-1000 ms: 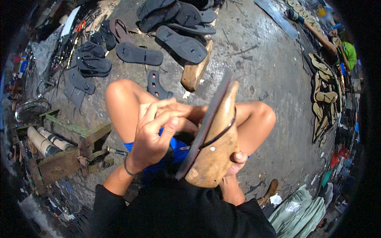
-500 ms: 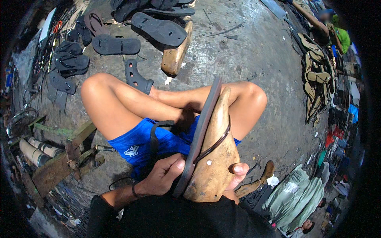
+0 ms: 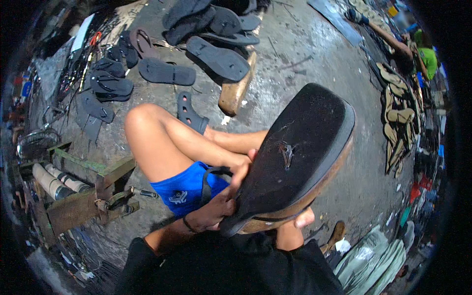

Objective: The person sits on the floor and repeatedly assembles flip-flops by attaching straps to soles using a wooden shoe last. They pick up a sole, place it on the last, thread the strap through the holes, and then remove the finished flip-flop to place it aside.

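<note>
A dark flip-flop [image 3: 300,132] sits on a wooden shoe last [image 3: 275,223], its underside now facing me. From the middle of the front part of the sole a ragged strap end sticks out of a hole. My left hand [image 3: 226,199] is closed on the near left edge of the sole, its fingers reaching along that side. Below, my right hand [image 3: 304,219] grips the last from the right; most of that hand is hidden behind the last and sandal. A loose black strap [image 3: 210,182] lies over my blue shorts beside my left hand.
Several dark flip-flops [image 3: 167,72] lie on the floor ahead to the left, one resting on another wooden last [image 3: 237,94]. A wooden bench [image 3: 73,211] stands at left. Beige sandals [image 3: 400,116] are at right, near another person [image 3: 393,42]. Green cloth [image 3: 371,255] lies lower right.
The sandal and last have been turned over from edge-on, so the sole's underside shows. My left fingers have shifted up along the sole's edge. The head view has swung a little.
</note>
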{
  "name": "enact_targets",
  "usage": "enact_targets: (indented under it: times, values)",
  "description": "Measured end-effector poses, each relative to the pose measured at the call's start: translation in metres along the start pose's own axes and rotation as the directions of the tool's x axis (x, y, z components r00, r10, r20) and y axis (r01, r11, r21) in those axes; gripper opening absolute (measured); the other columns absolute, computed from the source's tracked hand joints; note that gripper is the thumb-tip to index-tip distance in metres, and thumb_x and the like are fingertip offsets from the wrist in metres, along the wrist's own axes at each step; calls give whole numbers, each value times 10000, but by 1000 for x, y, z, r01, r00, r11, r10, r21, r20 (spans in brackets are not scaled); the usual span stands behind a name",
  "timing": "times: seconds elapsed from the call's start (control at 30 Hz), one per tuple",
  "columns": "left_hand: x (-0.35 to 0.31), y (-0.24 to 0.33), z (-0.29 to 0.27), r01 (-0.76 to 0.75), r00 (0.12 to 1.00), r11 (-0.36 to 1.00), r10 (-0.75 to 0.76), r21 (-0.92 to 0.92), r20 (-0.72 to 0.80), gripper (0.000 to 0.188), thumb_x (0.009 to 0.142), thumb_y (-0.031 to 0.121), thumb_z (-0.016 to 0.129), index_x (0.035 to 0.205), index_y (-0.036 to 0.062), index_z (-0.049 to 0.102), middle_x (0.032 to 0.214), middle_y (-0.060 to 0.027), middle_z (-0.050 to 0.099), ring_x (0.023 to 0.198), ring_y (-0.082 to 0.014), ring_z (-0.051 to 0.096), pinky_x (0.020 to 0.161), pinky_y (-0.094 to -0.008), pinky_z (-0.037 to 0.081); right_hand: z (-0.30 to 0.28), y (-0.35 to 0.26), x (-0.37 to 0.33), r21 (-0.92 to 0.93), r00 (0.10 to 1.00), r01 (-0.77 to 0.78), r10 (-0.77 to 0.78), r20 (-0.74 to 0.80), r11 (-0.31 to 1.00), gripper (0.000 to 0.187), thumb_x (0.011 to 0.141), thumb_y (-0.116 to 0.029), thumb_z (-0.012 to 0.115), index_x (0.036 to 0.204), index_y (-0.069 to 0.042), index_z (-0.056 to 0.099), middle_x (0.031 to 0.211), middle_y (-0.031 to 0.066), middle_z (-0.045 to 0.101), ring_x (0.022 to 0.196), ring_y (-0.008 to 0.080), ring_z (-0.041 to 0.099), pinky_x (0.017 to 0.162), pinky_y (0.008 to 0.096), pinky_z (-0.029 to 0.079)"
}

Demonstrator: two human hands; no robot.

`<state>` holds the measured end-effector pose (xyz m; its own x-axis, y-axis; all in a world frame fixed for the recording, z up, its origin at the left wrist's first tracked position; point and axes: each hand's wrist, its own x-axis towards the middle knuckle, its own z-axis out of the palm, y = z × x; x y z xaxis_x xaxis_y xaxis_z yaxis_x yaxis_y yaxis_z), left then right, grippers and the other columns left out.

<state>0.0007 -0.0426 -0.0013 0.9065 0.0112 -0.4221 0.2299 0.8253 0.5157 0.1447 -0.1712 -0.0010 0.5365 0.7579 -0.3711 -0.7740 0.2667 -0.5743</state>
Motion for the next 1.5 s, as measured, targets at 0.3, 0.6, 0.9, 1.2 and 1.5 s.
enact_targets:
  times: [0.3, 0.6, 0.9, 1.2, 1.5]
  values:
    - [-14, 49, -72, -164, 920, 718, 359, 677, -158, 688, 896, 126, 587, 1502, -40, 307, 1409, -104, 485, 1309, -201, 444, 1125, -344, 330, 2, 87, 68, -641, 961, 81, 110, 252, 763, 1064, 774, 13, 754, 1539, -12, 15, 1401, 144, 390, 1265, 226, 459, 1000, 352, 457]
    - [-12, 24, -101, -146, 894, 947, 250, 285, -372, 642, 868, 36, 589, 1460, -81, 371, 1347, -118, 552, 1241, -187, 521, 1059, -321, 407, 10, 115, 73, -566, 977, -141, 205, 51, 812, 886, 769, 77, 668, 1448, -18, 106, 1201, 142, 497, 1031, 207, 590, 840, 323, 526]
    - [-5, 76, -49, -484, 862, 830, 507, 277, -14, 932, 886, 310, 737, 1532, -14, 149, 1521, -124, 358, 1393, -231, 385, 1158, -382, 288, 47, 20, 64, -211, 964, 151, -97, 246, 966, 987, 822, -165, 813, 1534, 7, 151, 1475, 166, 419, 1368, 257, 406, 1103, 401, 356]
    - [88, 115, -30, -631, 705, 769, 624, 103, -338, 738, 1025, 616, 291, 1482, 44, 380, 1446, -102, 500, 1310, -232, 496, 1135, -384, 364, 57, 6, 67, -669, 961, 276, -176, 214, 690, 648, 900, -111, 725, 1420, 49, 372, 1323, 154, 546, 1254, 216, 502, 1074, 347, 397]
    - [79, 147, -59, -460, 872, 825, 489, -328, 7, 879, 946, 741, 294, 1455, 33, 400, 1296, -297, 574, 1020, -404, 678, 887, -463, 587, -67, -12, 135, -972, 839, 125, -545, -2, 197, 588, 904, -231, 685, 1388, 7, 452, 1276, 243, 601, 1201, 355, 588, 1016, 409, 456]
